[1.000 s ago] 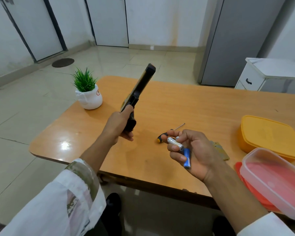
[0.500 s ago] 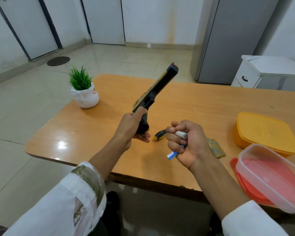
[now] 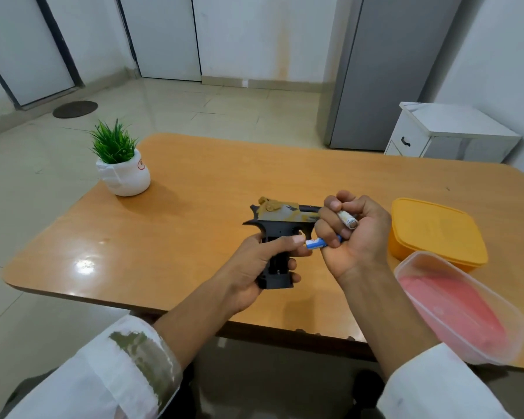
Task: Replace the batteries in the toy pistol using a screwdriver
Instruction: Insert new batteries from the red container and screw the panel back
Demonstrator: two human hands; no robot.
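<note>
Toy pistol held over the counter, batteries at hand.

The left hand is wrapped around the pistol's black grip, barrel lying level and pointing right, its front hidden behind the right hand. That hand is curled closed on a white battery and a blue battery, the blue one meeting the left thumb. Just right sit a yellow box and a clear tub; a potted plant stands well apart, far left.

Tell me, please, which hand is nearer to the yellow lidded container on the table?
Right. The right hand, gripping two batteries, sits just left of the yellow container; the left hand holds the toy pistol farther left.
</note>
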